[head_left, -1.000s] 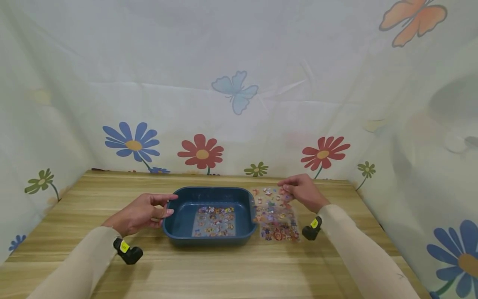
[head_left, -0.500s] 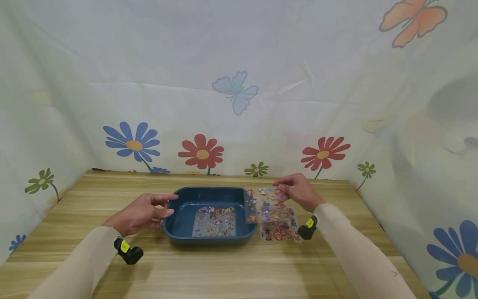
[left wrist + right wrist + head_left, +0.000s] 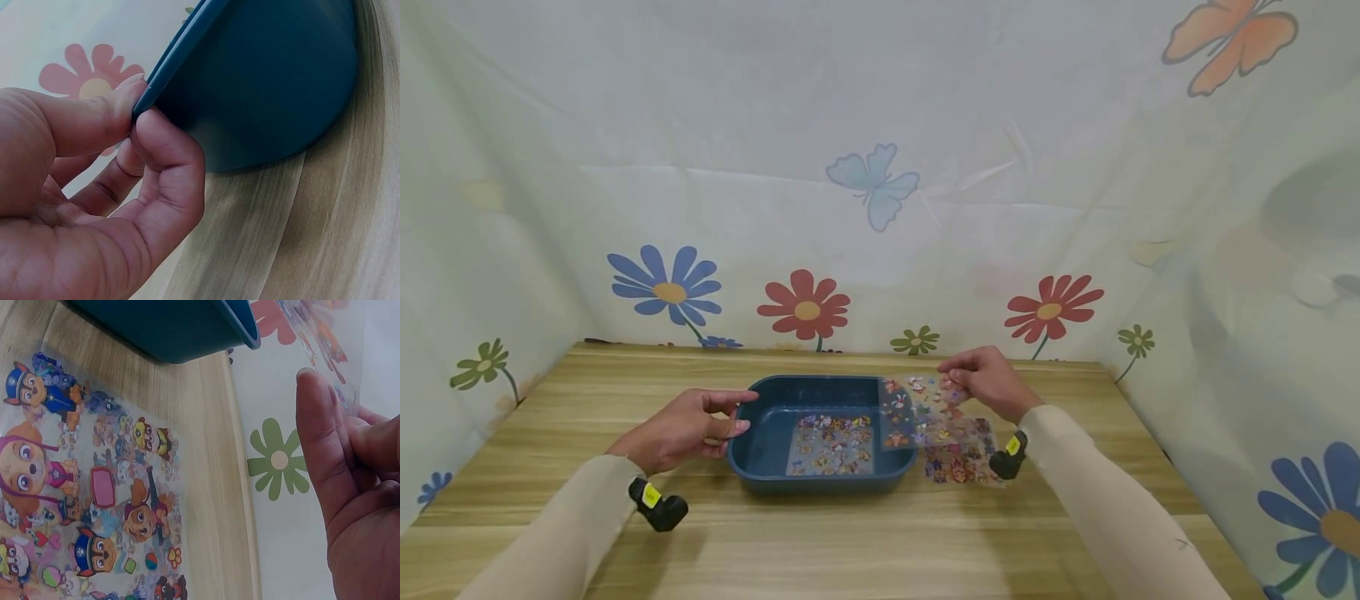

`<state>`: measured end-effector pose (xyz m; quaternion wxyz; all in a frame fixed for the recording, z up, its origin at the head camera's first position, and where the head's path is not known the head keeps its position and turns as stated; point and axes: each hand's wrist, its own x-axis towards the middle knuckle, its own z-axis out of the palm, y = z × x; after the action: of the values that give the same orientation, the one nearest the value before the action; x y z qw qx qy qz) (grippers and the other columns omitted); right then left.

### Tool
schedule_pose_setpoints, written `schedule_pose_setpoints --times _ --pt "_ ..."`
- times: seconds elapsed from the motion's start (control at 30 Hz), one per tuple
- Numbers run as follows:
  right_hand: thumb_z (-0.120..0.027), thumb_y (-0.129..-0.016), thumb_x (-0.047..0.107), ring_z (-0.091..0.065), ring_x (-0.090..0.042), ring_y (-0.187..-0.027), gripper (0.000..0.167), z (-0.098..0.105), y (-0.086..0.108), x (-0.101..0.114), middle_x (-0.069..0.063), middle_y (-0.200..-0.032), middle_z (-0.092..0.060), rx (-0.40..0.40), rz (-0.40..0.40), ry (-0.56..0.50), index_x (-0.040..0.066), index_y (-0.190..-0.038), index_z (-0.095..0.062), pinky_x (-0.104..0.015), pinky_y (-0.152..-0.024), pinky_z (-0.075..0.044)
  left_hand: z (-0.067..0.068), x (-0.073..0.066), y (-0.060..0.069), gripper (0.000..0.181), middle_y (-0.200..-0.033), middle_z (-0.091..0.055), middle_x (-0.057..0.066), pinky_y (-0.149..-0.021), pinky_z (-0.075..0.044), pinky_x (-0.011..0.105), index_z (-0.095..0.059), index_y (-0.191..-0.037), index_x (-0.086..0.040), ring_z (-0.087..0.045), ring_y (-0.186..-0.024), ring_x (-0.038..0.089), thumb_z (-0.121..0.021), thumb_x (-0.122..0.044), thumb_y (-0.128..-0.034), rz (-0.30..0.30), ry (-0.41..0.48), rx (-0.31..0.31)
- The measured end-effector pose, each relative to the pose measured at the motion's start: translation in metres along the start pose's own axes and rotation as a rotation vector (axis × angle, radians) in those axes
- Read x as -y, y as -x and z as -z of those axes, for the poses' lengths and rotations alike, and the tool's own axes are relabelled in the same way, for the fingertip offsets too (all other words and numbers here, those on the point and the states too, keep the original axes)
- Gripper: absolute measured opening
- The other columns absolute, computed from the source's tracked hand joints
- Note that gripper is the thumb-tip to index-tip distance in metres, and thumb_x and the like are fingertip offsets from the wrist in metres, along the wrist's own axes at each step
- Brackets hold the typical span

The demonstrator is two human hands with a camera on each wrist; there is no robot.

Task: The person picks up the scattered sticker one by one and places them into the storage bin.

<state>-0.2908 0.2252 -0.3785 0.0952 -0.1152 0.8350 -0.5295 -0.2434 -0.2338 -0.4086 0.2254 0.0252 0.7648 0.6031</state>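
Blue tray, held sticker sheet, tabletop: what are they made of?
Blue tray: probably moulded plastic, satin; smooth, even colour and rounded corners, though coated metal is possible.
Sticker sheet: thin clear film, likely plastic; the tray shows through.
Tabletop: wood or wood-look laminate; streaky grain.

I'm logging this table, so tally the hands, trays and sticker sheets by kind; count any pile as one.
Hands: 2 (left hand, right hand)
Trays: 1 (blue tray)
Sticker sheets or piles: 3 (held sheet, tray stickers, table stickers)
Total: 6

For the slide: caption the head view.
Left hand grips a blue tray; right hand holds a clear sticker sheet overlapping its edge.
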Motion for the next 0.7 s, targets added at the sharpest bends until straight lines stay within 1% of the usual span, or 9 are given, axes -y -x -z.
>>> schedule_pose_setpoints --times 0.17,0.37,0.53,0.7 --pt "-0.050 -0.107 -0.001 -0.071 -0.011 -0.074 0.029 -0.003 -0.002 0.002 -0.026 -0.113 -0.072 0.001 0.008 0.018 -0.013 -0.129 -0.066 -0.033 -0.074 -0.064 0.000 0.000 0.000 0.071 -0.110 -0.049 0.008 -0.070 -0.056 0.029 -0.042 -0.159 -0.008 -0.060 -0.078 0.020 -0.075 -0.017 -0.0962 -0.001 0.001 -0.003" --pt "-0.050 -0.107 -0.001 -0.070 -0.010 -0.073 0.030 -0.007 -0.003 0.005 -0.024 -0.110 -0.073 0.005 0.001 0.018 -0.014 -0.130 -0.064 -0.033 -0.075 -0.063 0.000 0.001 0.000 0.072 -0.110 -0.049 0.008 -0.072 -0.057 0.029 -0.042 -0.159 -0.008 -0.060 -0.079 0.019 -0.075 -0.017 -0.0961 0.001 0.001 -0.004" --pt "-0.050 -0.106 -0.002 -0.071 -0.009 -0.074 0.030 -0.011 -0.004 0.008 -0.026 -0.112 -0.073 0.023 0.003 -0.004 -0.014 -0.130 -0.064 -0.030 -0.074 -0.063 0.000 0.001 0.000 0.071 -0.109 -0.050 0.008 -0.070 -0.055 0.029 -0.043 -0.159 -0.008 -0.059 -0.077 0.020 -0.075 -0.016 -0.0962 -0.001 0.003 -0.006" --pt "-0.050 -0.106 -0.003 -0.070 -0.011 -0.075 0.029 -0.015 -0.006 0.011 -0.025 -0.114 -0.073 0.034 0.023 0.010 -0.013 -0.129 -0.066 -0.030 -0.075 -0.063 0.000 0.001 0.000 0.071 -0.109 -0.050 0.008 -0.070 -0.055 0.029 -0.043 -0.159 -0.008 -0.058 -0.077 0.020 -0.075 -0.016 -0.0963 -0.004 0.003 -0.005"
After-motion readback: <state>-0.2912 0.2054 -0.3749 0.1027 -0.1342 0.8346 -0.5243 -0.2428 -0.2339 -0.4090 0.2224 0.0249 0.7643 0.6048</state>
